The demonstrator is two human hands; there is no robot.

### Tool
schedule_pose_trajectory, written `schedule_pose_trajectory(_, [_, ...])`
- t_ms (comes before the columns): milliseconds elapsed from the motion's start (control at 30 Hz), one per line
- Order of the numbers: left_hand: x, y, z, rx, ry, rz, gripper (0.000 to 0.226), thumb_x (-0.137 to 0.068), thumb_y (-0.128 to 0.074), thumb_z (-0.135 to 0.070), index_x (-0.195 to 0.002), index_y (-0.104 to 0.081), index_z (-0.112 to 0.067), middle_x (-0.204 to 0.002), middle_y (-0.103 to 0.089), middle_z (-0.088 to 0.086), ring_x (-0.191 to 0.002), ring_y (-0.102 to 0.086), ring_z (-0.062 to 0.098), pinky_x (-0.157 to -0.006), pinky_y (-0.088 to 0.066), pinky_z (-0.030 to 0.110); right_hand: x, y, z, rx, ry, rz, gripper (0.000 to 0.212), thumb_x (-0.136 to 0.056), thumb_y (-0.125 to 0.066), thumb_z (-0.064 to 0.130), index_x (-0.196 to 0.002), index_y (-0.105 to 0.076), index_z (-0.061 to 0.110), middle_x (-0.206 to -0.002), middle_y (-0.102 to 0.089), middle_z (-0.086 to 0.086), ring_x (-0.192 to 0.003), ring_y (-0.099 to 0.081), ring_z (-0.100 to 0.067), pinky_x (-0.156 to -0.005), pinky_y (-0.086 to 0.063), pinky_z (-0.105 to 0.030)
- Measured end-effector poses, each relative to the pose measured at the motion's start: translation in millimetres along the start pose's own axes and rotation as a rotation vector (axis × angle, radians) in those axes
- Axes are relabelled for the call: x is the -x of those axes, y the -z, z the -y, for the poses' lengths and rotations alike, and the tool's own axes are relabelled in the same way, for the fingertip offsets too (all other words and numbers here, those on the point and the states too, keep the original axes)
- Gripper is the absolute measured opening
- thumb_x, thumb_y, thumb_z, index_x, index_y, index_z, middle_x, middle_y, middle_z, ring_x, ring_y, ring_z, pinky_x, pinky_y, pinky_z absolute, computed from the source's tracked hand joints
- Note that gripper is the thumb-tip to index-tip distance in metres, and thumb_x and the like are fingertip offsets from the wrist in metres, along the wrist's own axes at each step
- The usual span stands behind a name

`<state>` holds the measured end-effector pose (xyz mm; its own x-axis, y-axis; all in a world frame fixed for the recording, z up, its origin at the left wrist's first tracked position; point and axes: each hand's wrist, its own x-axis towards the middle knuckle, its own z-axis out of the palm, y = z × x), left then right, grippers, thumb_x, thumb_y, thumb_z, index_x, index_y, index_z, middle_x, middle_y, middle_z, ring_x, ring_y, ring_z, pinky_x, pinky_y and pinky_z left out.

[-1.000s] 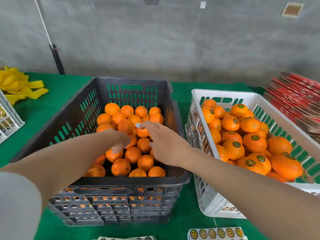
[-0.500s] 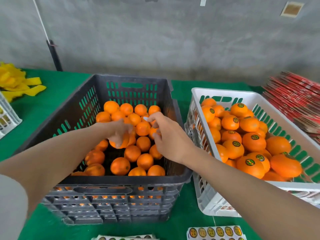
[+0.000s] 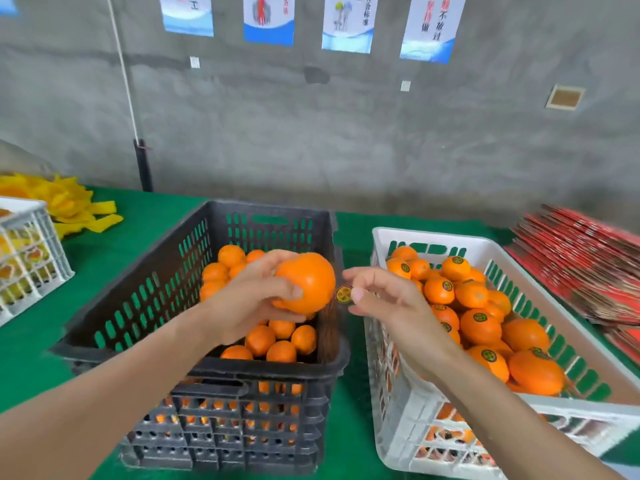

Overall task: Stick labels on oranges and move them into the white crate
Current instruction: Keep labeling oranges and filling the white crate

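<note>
My left hand grips an unlabelled orange above the right side of the dark crate, which holds several bare oranges. My right hand pinches a small round label on its fingertips, just right of the held orange and almost touching it. The white crate at the right is filled with several labelled oranges.
A green cloth covers the table. Another white crate and yellow strips lie at the far left. A stack of red flat cartons sits at the far right. A grey wall with posters stands behind.
My left hand has lifted an orange out of the dark crate. My right hand has come up and right with a label, level with the orange. The camera has tilted up.
</note>
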<state>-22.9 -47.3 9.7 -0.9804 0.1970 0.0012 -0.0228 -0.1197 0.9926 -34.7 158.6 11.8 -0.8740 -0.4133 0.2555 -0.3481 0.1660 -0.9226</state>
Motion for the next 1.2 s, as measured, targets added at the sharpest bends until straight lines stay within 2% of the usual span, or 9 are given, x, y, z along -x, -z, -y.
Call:
schedule_pose_trajectory(133, [3.9,-40.9,4.9,0.208,0.083,0.057,0.066,-0.053,-0.073,-0.012,-0.117,-0.061,-0.022,-0.113,-0.066,0.014,-0.092,-0.069,0.032,-0.066,-0.058,0.04,18.5,18.6,13.5,-0.016,-0.003,0.036,0.023,-0.09,-0.055,0.004,-0.072,-0.057,0.019,-0.122,-0.055,-0.001,-0.115,-0.05,-0.011,-0.096,-0.041,-0.022])
schedule_pose_trajectory(267, [5.5,-71.9,16.3,0.277,0.136,0.029,0.068,-0.051,-0.076,-0.019,-0.117,-0.062,-0.022,-0.111,-0.068,0.013,-0.086,-0.071,0.03,-0.065,-0.057,0.034,31.0,38.7,17.1,0.085,-0.024,0.087,0.026,-0.09,-0.054,0.001,-0.071,-0.056,0.02,-0.117,-0.054,-0.007,-0.112,-0.05,-0.015,-0.099,-0.038,-0.029])
schedule_pose_trajectory(467, [6.3,-105.9,24.5,0.339,0.144,-0.019,0.056,-0.066,-0.068,-0.015,-0.121,-0.058,-0.019,-0.104,-0.07,0.012,-0.086,-0.071,0.029,-0.064,-0.057,0.036,47.8,56.7,10.8,0.206,-0.016,0.068,0.024,-0.09,-0.056,0.007,-0.073,-0.056,0.024,-0.112,-0.053,-0.002,-0.108,-0.048,-0.01,-0.091,-0.038,-0.014])
schedule_pose_trajectory(667, [3.9,-137.0,33.8,0.457,0.128,-0.022,0.059,-0.069,-0.064,-0.013,-0.126,-0.053,-0.012,-0.119,-0.064,0.017,-0.101,-0.068,0.032,-0.074,-0.058,0.044,61.0,65.5,1.5,0.348,0.101,-0.072,0.022,-0.087,-0.062,0.015,-0.073,-0.048,0.025,-0.104,-0.053,-0.002,-0.1,-0.05,-0.013,-0.086,-0.042,-0.024])
schedule_pose_trajectory(833, [0.3,-151.5,41.7,0.445,0.09,-0.004,0.054,-0.066,-0.064,-0.013,-0.12,-0.057,-0.017,-0.106,-0.071,0.012,-0.093,-0.07,0.029,-0.073,-0.058,0.042,70.7,77.2,-9.3,0.37,0.147,-0.137,0.018,-0.083,-0.067,0.02,-0.082,-0.049,0.022,-0.103,-0.053,-0.003,-0.096,-0.052,-0.017,-0.08,-0.046,-0.028])
schedule_pose_trajectory(900, [-2.6,-157.2,46.6,0.453,0.089,-0.01,0.051,-0.065,-0.067,-0.011,-0.116,-0.061,-0.018,-0.106,-0.071,0.012,-0.09,-0.071,0.028,-0.07,-0.058,0.041,73.2,83.3,-14.0,0.317,0.114,-0.158,0.03,-0.079,-0.072,0.023,-0.095,-0.047,0.028,-0.106,-0.052,0.003,-0.096,-0.052,-0.013,-0.076,-0.046,-0.021])
schedule_pose_trajectory(1000, [-5.5,-165.9,55.7,0.439,0.094,-0.003,0.051,-0.064,-0.065,-0.01,-0.114,-0.064,-0.019,-0.108,-0.07,0.013,-0.089,-0.07,0.028,-0.067,-0.057,0.041,77.3,97.6,-23.8,0.199,-0.027,-0.087,0.075,-0.071,-0.078,0.026,-0.129,-0.032,0.037,-0.111,-0.045,0.013,-0.096,-0.051,-0.007,-0.076,-0.05,-0.022])
schedule_pose_trajectory(1100, [-10.3,-175.1,64.0,0.405,0.095,0.037,0.052,-0.068,-0.059,-0.01,-0.12,-0.059,-0.009,-0.115,-0.067,0.019,-0.095,-0.069,0.031,-0.069,-0.057,0.04,87.2,103.2,-39.7,0.241,-0.017,0.014,0.073,-0.078,-0.071,0.025,-0.137,-0.031,0.036,-0.116,-0.045,0.02,-0.109,-0.047,-0.007,-0.085,-0.047,-0.021])
schedule_pose_trajectory(1200, [-21.0,-188.7,73.0,0.454,0.138,0.063,0.047,-0.072,-0.061,-0.01,-0.119,-0.06,-0.004,-0.114,-0.067,0.022,-0.098,-0.068,0.034,-0.07,-0.058,0.038,91.6,101.1,-58.4,0.321,0.08,0.013,0.073,-0.073,-0.071,0.023,-0.136,-0.034,0.03,-0.128,-0.043,0.011,-0.119,-0.038,-0.003,-0.097,-0.041,-0.022])
